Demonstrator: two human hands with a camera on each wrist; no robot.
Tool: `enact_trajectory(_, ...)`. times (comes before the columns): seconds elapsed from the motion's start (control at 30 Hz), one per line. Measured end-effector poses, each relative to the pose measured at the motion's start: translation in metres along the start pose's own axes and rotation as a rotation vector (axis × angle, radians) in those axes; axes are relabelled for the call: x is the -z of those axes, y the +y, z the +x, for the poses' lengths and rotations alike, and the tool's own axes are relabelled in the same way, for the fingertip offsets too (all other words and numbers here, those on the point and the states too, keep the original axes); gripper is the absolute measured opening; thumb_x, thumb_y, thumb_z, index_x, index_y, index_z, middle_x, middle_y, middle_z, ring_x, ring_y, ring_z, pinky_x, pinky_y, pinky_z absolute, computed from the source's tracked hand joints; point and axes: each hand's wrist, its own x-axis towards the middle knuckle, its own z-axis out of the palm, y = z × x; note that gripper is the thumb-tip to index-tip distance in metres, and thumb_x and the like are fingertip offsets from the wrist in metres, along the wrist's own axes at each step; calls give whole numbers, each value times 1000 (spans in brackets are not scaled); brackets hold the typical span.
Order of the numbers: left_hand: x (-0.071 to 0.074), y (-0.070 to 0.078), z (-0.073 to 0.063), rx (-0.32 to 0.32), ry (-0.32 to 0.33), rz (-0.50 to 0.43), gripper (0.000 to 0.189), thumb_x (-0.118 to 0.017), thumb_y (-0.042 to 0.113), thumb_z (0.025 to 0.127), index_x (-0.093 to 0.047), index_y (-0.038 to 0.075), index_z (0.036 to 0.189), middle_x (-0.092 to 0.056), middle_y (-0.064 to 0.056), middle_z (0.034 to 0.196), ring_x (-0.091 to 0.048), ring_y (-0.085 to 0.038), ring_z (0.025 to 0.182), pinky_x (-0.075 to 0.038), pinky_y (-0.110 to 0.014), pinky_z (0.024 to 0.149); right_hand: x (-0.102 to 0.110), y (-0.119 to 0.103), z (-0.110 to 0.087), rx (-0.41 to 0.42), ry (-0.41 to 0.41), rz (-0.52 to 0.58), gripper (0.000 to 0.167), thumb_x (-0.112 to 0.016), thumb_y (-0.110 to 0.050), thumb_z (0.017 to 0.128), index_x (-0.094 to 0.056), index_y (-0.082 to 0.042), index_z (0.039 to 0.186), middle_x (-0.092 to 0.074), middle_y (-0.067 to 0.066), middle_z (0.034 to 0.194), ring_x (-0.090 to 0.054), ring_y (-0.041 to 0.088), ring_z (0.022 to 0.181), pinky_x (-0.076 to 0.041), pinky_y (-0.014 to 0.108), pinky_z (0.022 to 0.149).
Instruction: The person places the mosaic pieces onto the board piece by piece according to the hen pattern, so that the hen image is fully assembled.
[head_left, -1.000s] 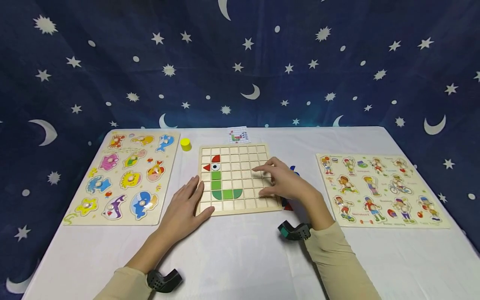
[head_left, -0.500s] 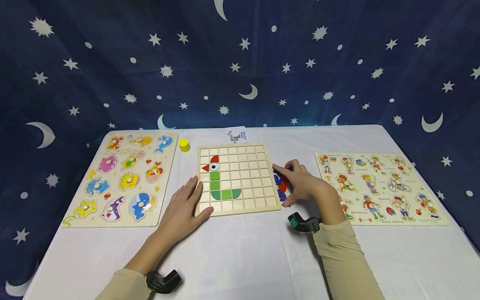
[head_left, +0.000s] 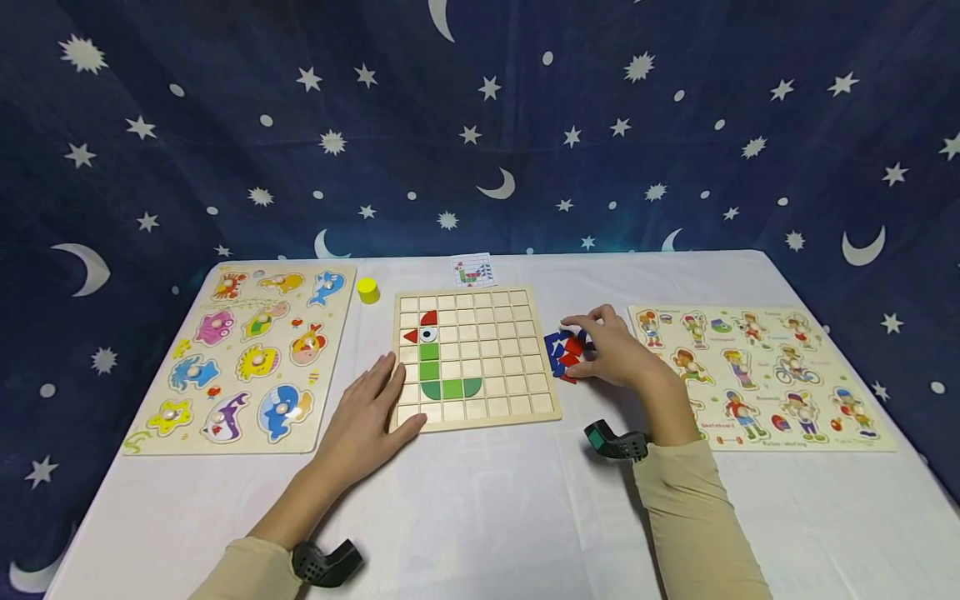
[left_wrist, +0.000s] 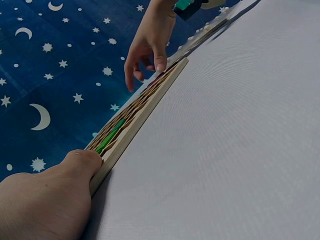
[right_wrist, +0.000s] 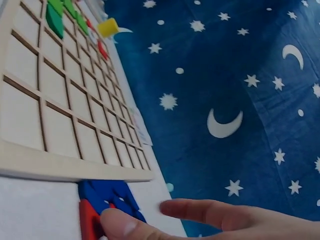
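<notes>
In the head view a wooden grid board (head_left: 498, 342) lies mid-table. Its left columns bear a red quarter-circle (head_left: 429, 317), a red triangle (head_left: 411, 336), an eye tile (head_left: 428, 334) and several green pieces (head_left: 429, 371). My left hand (head_left: 371, 396) rests on the board's left edge, fingers extended and thumb at the lower corner. Just off the right edge lies a cluster of blue and red pieces (head_left: 558, 354). My right hand (head_left: 618, 354) is at this cluster. In the right wrist view its thumb (right_wrist: 122, 225) overlaps the red pieces, while the forefinger (right_wrist: 195, 210) reaches forward, apart from it.
A sea-animal knob puzzle (head_left: 247, 358) lies at left, and a sports-figure puzzle (head_left: 757, 383) at right, partly behind the right forearm. A yellow cylinder (head_left: 368, 291) stands behind the board's left corner. Behind the board lies a small pattern card (head_left: 473, 270).
My right hand has gone from above the board to the pieces on its right. Those pieces now lie closer together and farther back. My left hand has stayed in place.
</notes>
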Motion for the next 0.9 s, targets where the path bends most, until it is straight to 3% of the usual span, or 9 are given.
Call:
enact_trajectory(0.1,0,0,0,-3,3,-1,78,-60,52,86,-39,3,144,-27,-14,155,-27,-29,143,-25,-47,116,3,4,-2,63,-24,-9,46,-82,-23,74,-63,-15,115,-47,13,109,-43,29,101,-43,43,88)
enact_trajectory(0.23,0,0,-1,-3,7,-1,78,-60,52,86,-39,3,144,-28,-14,155,-27,-29,143,-25,-46,116,6,6,-5,124,-122,-1,23,-82,-19,73,-69,-16,93,-53,7,90,-46,22,87,-41,31,75)
enact_trajectory(0.37,-1,0,-1,-2,9,-2,78,-60,52,86,-39,3,144,-28,-14,155,-27,-29,143,-25,-46,115,5,6,-5,123,-183,15,19,-81,-15,73,-68,-14,88,-55,4,86,-50,19,82,-44,28,71)
enact_trajectory(0.9,0,0,-1,1,4,-3,78,-60,52,86,-39,3,144,-28,-14,155,-28,-30,143,-25,-46,115,4,-6,-7,99,-219,-11,18,-78,-11,74,-65,-8,85,-54,2,74,-47,14,70,-40,25,63)
